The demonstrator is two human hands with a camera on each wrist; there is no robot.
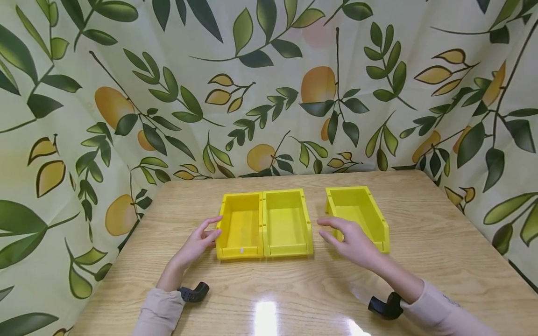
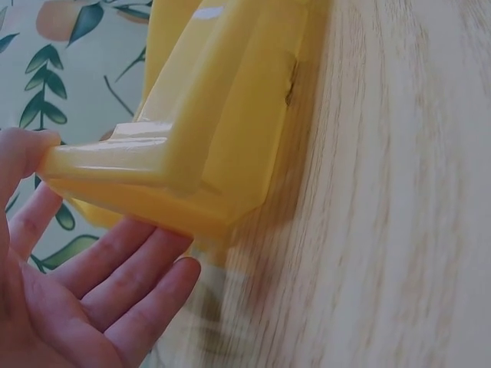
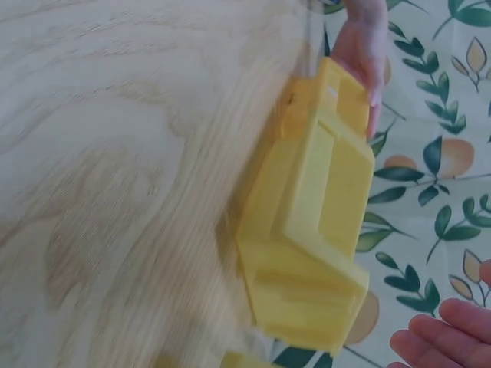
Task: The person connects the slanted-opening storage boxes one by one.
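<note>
Two yellow plastic storage bins stand side by side on the table, their long walls meeting. The left bin [image 1: 241, 224] is a deeper yellow than the middle bin [image 1: 287, 224]. My left hand [image 1: 199, 242] touches the outer wall of the left bin; in the left wrist view its thumb lies at the rim and its fairly straight fingers [image 2: 126, 276] rest along the wall. A third yellow bin, the right bin [image 1: 357, 205], stands apart at a slight angle. My right hand [image 1: 350, 238] hovers over that bin's near left side, fingers extended toward the middle bin, holding nothing.
The wooden table [image 1: 294, 289] runs back to a leaf-and-fruit patterned cloth [image 1: 269, 93] that hangs behind and at both sides. Black wrist devices sit at the left sleeve [image 1: 159, 308] and the right sleeve [image 1: 437, 308]. A gap separates the middle and right bins.
</note>
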